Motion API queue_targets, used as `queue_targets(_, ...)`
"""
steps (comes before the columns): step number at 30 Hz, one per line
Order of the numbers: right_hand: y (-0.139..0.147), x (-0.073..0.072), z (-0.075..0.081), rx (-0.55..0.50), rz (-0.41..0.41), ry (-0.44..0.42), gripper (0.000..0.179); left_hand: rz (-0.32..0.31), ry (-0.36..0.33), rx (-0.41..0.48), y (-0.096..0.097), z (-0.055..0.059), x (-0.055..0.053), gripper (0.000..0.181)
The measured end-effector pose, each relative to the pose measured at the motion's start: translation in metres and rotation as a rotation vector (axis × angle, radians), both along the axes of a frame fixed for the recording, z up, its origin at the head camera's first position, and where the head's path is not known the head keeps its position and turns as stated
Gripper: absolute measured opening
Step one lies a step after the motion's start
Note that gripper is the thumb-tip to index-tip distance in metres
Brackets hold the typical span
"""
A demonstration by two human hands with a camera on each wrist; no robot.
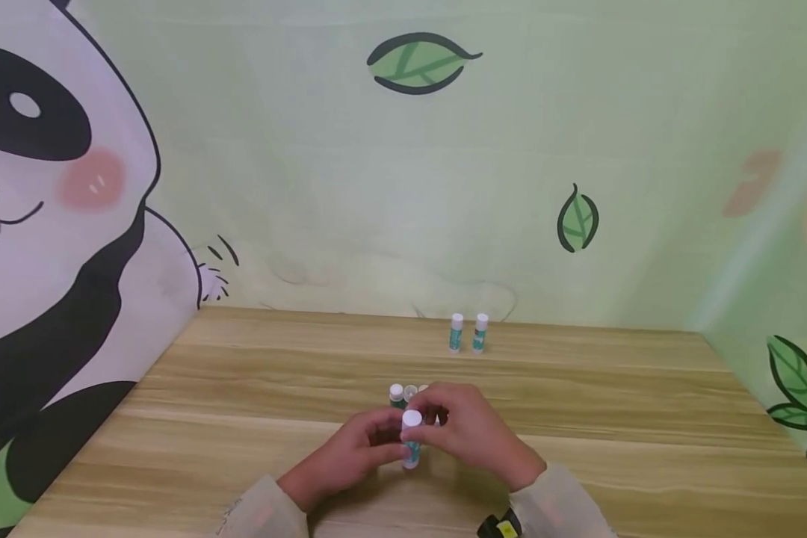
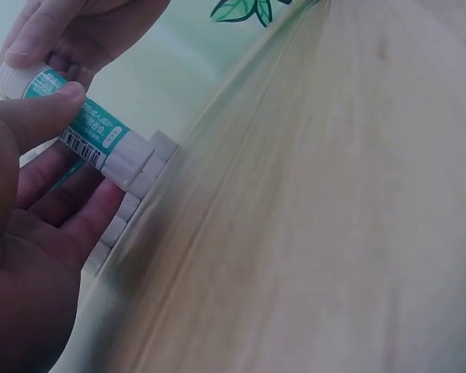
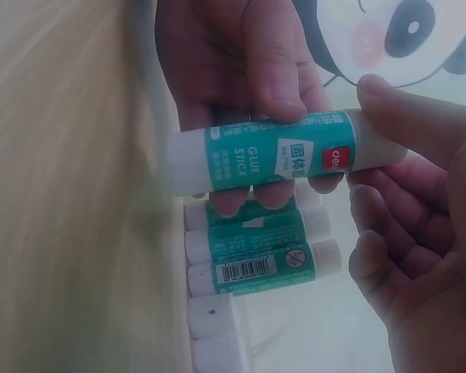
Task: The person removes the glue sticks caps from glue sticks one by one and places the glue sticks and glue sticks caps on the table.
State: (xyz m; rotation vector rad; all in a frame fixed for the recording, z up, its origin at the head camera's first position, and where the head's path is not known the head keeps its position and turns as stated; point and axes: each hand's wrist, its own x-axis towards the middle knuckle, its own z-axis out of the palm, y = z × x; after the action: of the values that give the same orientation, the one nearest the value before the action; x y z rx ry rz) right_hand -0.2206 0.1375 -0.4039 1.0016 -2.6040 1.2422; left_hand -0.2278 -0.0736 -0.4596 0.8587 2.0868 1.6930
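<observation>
A glue stick with a teal label and white ends stands upright between my two hands. My left hand holds its body, thumb on the near side and fingers behind, as the left wrist view also shows. My right hand pinches the white cap at its top between thumb and fingers. Just behind, several more glue sticks stand in a row, partly hidden by the hands. Beside that row sit two short white pieces that look like caps.
Two capped glue sticks stand apart near the table's back edge. The wooden table meets a green backdrop printed with a panda and leaves. A black and yellow band is at my right wrist.
</observation>
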Motion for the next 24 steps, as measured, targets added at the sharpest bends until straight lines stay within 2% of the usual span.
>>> queue_targets(24, 0.0020, 0.0006, 0.0042, -0.016, 0.031, 0.101, 0.017, -0.037, 0.046, -0.069, 0.0008, 0.0043, 0.0027, 0.041)
